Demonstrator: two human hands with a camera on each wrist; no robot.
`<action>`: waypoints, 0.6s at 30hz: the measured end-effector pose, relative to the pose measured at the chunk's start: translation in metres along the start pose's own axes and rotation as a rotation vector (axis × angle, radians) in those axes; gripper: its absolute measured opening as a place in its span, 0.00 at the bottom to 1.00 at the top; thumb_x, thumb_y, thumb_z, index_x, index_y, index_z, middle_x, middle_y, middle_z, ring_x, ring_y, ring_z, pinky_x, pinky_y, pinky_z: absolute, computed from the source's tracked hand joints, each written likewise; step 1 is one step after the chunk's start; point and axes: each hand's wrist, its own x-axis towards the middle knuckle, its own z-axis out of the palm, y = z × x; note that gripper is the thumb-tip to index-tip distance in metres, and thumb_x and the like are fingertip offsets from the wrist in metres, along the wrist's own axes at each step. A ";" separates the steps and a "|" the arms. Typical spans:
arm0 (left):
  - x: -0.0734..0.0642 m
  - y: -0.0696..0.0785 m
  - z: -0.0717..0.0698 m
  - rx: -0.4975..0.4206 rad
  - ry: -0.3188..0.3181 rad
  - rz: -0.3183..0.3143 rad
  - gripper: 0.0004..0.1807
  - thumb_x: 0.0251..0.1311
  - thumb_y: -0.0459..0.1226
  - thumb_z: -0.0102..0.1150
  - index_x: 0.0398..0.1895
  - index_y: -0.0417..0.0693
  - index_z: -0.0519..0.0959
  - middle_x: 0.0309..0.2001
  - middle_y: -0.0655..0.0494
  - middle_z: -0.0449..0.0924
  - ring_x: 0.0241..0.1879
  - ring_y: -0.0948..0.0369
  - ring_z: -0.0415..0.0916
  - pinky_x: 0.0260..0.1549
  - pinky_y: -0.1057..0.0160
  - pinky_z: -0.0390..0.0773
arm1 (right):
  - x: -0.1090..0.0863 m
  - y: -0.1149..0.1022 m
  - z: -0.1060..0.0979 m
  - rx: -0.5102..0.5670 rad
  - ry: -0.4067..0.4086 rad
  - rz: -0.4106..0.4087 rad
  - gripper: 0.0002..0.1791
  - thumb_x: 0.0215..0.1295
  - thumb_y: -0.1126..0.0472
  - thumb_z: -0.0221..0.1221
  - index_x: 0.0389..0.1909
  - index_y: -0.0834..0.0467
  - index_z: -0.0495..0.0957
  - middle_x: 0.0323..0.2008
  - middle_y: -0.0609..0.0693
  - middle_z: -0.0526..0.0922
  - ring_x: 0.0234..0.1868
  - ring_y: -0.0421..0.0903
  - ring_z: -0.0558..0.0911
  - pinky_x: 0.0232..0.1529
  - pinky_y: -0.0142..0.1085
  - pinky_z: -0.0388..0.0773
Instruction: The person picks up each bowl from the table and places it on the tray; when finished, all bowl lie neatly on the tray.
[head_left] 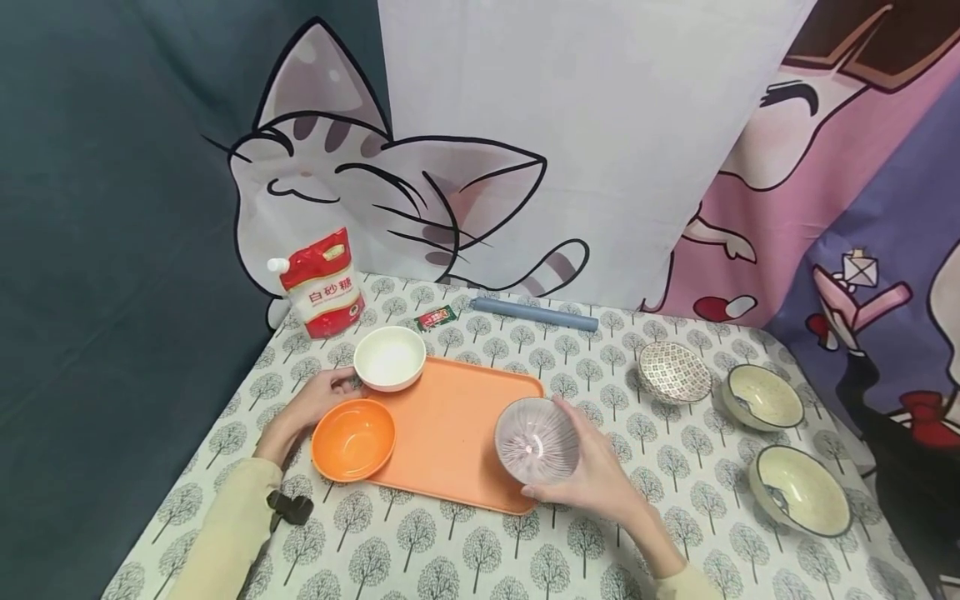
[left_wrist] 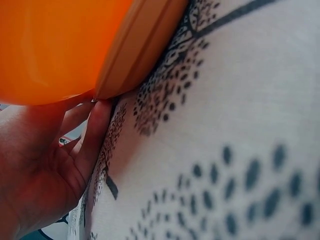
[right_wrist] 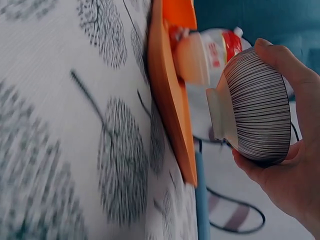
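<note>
My right hand grips a striped bowl by its side, fingers and thumb spread across it. In the right wrist view the bowl's foot is raised off the orange tray, over its right end. My left hand is at the tray's left edge, its fingertips right at the rim and pinching it; the orange bowl partly hides them. That orange bowl sits at the tray's front left corner. Behind it a white bowl stands at the back left corner.
A red and white sugar pouch stands at the back left. A small green and red packet and a blue-grey rod lie behind the tray. To the right are a patterned bowl and two cream bowls, one farther, one nearer.
</note>
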 end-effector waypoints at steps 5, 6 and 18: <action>-0.001 0.000 0.001 0.003 0.008 -0.015 0.38 0.68 0.44 0.63 0.74 0.32 0.63 0.35 0.50 0.76 0.35 0.58 0.71 0.35 0.65 0.75 | 0.013 -0.014 0.026 0.033 -0.085 -0.023 0.74 0.26 0.36 0.83 0.79 0.48 0.55 0.71 0.57 0.69 0.65 0.58 0.74 0.58 0.66 0.73; -0.001 0.001 0.001 0.002 0.008 -0.019 0.38 0.68 0.45 0.62 0.74 0.32 0.63 0.35 0.50 0.76 0.35 0.58 0.71 0.35 0.65 0.74 | 0.015 -0.017 0.032 0.043 -0.102 -0.028 0.74 0.26 0.36 0.83 0.79 0.48 0.55 0.71 0.56 0.68 0.66 0.58 0.73 0.59 0.66 0.72; -0.002 0.004 0.000 -0.022 -0.007 -0.025 0.36 0.69 0.42 0.62 0.74 0.33 0.64 0.33 0.52 0.75 0.34 0.59 0.70 0.33 0.65 0.74 | 0.032 -0.037 0.090 0.027 -0.260 -0.114 0.74 0.30 0.35 0.81 0.78 0.56 0.54 0.72 0.53 0.67 0.70 0.53 0.70 0.68 0.62 0.66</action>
